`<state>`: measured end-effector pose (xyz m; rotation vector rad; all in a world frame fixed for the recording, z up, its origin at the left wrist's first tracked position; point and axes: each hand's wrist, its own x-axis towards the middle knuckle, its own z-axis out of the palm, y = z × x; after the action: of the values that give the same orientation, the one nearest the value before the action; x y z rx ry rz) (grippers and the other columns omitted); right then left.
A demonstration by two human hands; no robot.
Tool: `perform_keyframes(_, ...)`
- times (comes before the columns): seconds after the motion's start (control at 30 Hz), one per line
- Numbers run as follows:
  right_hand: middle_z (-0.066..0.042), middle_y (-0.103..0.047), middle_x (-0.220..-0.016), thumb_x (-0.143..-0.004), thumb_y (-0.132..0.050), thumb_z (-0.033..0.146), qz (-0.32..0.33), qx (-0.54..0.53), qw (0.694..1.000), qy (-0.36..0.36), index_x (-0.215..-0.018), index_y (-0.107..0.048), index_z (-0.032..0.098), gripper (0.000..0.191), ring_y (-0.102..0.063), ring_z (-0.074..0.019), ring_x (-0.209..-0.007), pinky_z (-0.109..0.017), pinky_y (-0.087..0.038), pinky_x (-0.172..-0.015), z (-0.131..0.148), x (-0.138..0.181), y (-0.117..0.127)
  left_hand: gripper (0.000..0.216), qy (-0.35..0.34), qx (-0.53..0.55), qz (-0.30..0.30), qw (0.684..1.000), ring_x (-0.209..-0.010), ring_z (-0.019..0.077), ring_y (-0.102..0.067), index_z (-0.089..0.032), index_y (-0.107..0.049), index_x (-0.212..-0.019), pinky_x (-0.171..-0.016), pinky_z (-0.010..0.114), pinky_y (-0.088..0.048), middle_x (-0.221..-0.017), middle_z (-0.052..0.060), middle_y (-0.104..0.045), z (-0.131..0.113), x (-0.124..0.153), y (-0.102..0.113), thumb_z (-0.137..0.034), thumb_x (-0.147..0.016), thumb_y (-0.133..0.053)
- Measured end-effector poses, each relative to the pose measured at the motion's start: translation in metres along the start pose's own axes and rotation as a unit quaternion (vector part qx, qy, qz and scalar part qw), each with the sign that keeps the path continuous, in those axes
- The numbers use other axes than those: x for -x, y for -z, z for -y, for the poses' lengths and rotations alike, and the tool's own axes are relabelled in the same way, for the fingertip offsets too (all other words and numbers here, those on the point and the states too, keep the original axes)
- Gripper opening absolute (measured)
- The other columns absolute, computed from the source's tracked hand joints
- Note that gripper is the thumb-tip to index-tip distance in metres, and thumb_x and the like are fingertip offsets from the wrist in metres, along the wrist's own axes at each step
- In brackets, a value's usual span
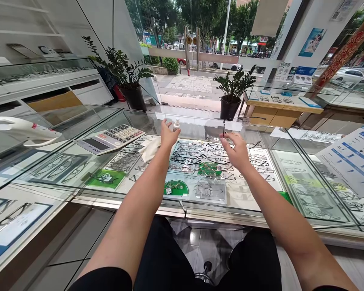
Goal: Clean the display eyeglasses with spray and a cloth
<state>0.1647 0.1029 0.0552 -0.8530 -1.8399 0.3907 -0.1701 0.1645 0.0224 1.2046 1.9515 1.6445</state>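
My left hand (169, 135) is over the glass counter, its thumb and fingers spread beside a small clear spray bottle (176, 123). The thumb overlaps the lower part of the bottle, and I cannot tell whether it touches. My right hand (235, 150) pinches thin dark-framed eyeglasses (224, 126). One temple stands upright at the fingertips, and much of the frame is hidden or hard to make out against the glass. A crumpled cream cloth (150, 149) lies on the counter just left of my left wrist.
A calculator (111, 138) rests on the glass to the left, with a white handheld device (24, 130) farther out. Several eyeglasses (203, 155) lie in the display case below the glass. Printed sheets (352, 157) are at the right. Potted plants (229, 107) stand beyond the counter.
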Motion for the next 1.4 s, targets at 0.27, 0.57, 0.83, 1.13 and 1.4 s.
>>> perform_keyframes(0.27, -0.011, -0.087, -0.12, -0.107, -0.063, 0.049, 0.001, -0.006, 1.0, -0.003, -0.109, -0.082, 0.026, 0.03, -0.071, -0.0341, -0.12, -0.056, -0.055, -0.109, -0.001, 0.0, 0.0, 0.044, -0.048, -0.113, 0.083, 0.989, -0.123, 0.0312, -0.073, -0.023, -0.076, -0.129, -0.121, 0.053, -0.049, -0.124, 0.011, -0.082, 0.008, 0.001, -0.002, -0.016, -0.086, -0.074)
perform_keyframes(0.57, -0.012, -0.086, -0.119, -0.108, -0.063, 0.049, -0.003, -0.009, 1.0, -0.008, -0.11, -0.083, 0.025, 0.031, -0.07, -0.034, -0.119, -0.054, -0.054, -0.107, 0.001, 0.0, 0.001, 0.023, -0.086, -0.28, 0.096, 0.951, -0.135, 0.0467, -0.062, -0.025, -0.088, -0.106, -0.121, 0.065, -0.041, -0.129, 0.017, -0.077, -0.004, 0.005, 0.009, -0.021, -0.085, -0.078)
perform_keyframes(0.83, -0.011, -0.086, -0.117, -0.108, -0.063, 0.055, -0.008, -0.012, 1.0, -0.011, -0.11, -0.083, 0.026, 0.035, -0.07, -0.0346, -0.118, -0.056, -0.055, -0.107, 0.003, -0.001, 0.003, 0.03, -0.041, -0.324, 0.112, 0.938, -0.119, 0.0436, -0.071, -0.023, -0.072, -0.102, -0.109, 0.056, -0.05, -0.114, 0.015, -0.081, -0.015, 0.01, 0.021, -0.02, -0.075, -0.085)
perform_keyframes(1.13, -0.01, -0.086, -0.121, -0.107, -0.064, 0.054, -0.025, -0.038, 0.999, -0.03, -0.11, -0.083, 0.027, 0.033, -0.071, -0.033, -0.118, -0.055, -0.055, -0.107, 0.002, -0.006, 0.009, 0.037, -0.009, 0.149, 0.085, 0.985, -0.072, 0.0151, -0.061, -0.028, -0.048, -0.108, -0.073, 0.032, -0.055, -0.091, -0.002, -0.065, -0.062, 0.025, 0.013, -0.036, -0.083, -0.073)
perform_keyframes(1.4, -0.01, -0.086, -0.12, -0.105, -0.066, 0.061, 0.001, -0.107, 0.991, -0.075, -0.108, -0.083, 0.026, 0.039, -0.074, -0.0307, -0.115, -0.051, -0.055, -0.106, 0.008, -0.008, 0.011, 0.086, -0.026, 0.306, 0.322, 0.896, -0.075, 0.0259, -0.063, -0.027, -0.045, -0.07, -0.056, 0.041, -0.048, -0.073, 0.008, -0.051, -0.112, 0.085, 0.019, -0.111, -0.08, -0.028)
